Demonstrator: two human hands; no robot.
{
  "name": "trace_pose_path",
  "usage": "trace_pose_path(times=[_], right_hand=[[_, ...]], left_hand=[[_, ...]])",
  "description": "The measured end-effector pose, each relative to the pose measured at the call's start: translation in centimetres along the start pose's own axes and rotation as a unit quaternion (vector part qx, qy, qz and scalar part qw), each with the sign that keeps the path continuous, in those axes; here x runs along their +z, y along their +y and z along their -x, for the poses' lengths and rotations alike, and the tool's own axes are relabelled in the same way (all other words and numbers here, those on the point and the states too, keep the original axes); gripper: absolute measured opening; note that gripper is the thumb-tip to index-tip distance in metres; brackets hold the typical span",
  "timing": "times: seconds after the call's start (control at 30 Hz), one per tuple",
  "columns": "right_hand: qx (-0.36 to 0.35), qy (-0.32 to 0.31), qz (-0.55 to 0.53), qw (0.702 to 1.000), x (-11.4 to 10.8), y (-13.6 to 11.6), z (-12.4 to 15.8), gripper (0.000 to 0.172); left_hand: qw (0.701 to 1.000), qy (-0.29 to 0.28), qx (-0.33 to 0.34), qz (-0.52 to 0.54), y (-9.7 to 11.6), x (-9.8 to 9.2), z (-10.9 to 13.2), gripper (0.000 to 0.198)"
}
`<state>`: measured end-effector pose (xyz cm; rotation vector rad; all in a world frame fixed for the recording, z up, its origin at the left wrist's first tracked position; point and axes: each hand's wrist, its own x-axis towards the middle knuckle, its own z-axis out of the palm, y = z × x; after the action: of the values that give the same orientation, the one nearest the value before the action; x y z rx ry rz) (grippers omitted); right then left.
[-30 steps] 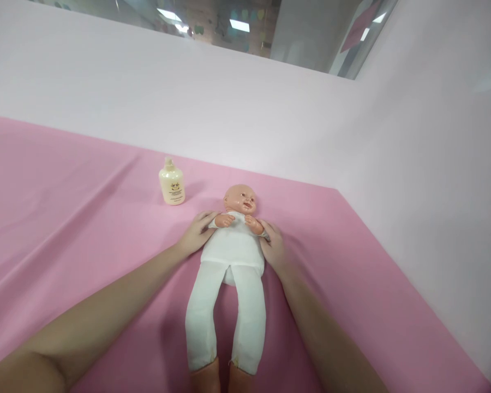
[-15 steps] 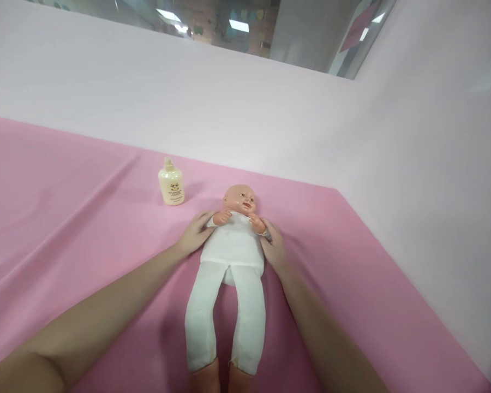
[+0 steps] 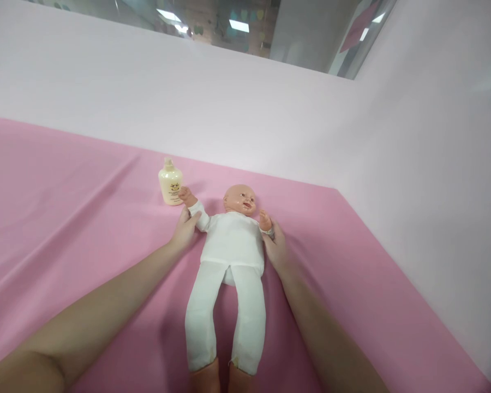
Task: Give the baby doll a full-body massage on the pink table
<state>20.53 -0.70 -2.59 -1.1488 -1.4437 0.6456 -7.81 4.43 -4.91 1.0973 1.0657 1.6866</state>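
A bald baby doll [image 3: 233,240] in a white top and white trousers lies face up, its head away from me. My left hand [image 3: 184,229] is closed around the doll's sleeved arm [image 3: 200,215] at the left, which is spread outward. On the other side, my right hand [image 3: 276,244] grips the doll's other arm near its wrist, close beside the body. The doll's left-side hand overlaps the edge of a cream bottle [image 3: 171,183] with a dark label, standing upright; whether they touch I cannot tell.
Pink cloth [image 3: 85,218] with creases at the left covers the surface. Behind it and to the right rises a pale wall [image 3: 229,109], with a window [image 3: 245,33] at the top showing reflected ceiling lights.
My left hand has moved left with the doll's arm, swinging it outward from the chest. The doll's other hand has turned upward and slightly outward in my right hand's grip.
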Motion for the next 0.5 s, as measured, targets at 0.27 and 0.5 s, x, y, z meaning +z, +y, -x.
trace_pose_path(times=[0.27,0.5], right_hand=[[0.043,0.062,-0.066,0.995,0.0,1.2,-0.8,0.059],[0.081,0.183,-0.134,0.971,-0.4,2.6,-1.6,0.072]], left_hand=[[0.998,0.041,-0.057,0.011,-0.2,-0.5,-0.5,0.028],[0.997,0.044,-0.058,0.024,-0.1,-0.3,-0.4,0.03]])
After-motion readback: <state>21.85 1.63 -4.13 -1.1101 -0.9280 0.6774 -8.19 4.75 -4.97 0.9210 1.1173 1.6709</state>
